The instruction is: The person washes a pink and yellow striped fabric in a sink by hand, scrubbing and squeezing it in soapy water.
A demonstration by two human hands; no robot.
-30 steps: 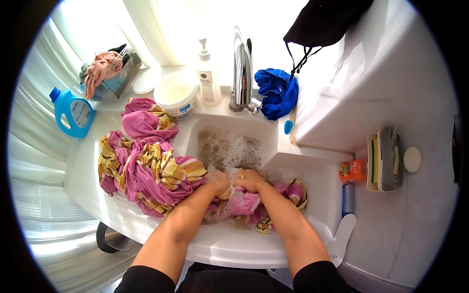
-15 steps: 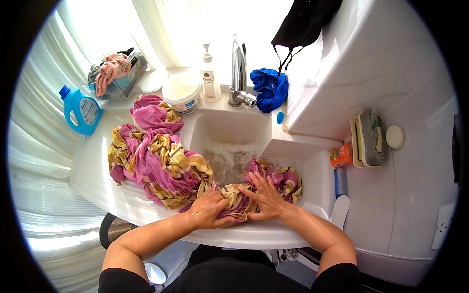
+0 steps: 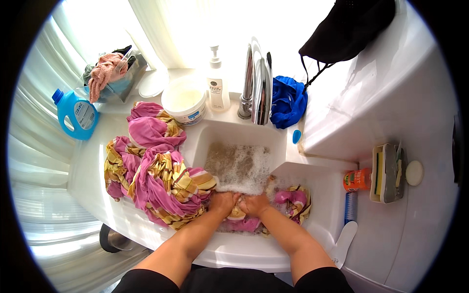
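Observation:
A long pink and yellow checked cloth (image 3: 163, 176) lies bunched on the left ledge of the white sink (image 3: 288, 146), and its other end sits in the sudsy basin. Close together at the front of the basin, my left hand (image 3: 223, 203) and my right hand (image 3: 255, 204) are closed on the cloth between them. Their fingers are partly hidden by the fabric and foam. Grey-brown soapy water (image 3: 239, 163) with white foam fills the bottom just beyond my hands. A wet fold of the cloth lies to the right of my right hand.
Behind the basin stand a chrome faucet (image 3: 256, 88), a white pump bottle (image 3: 217, 85), a white tub (image 3: 184, 102) and a blue cloth (image 3: 288, 100). A blue detergent jug (image 3: 78, 115) is at far left. On the right are a blue brush (image 3: 351, 207) and an orange bottle (image 3: 356, 179).
My hands have moved from lying spread on the cloth at the sink's front to gripping it lower and farther in. Foam has spread over the water. The view has shifted slightly.

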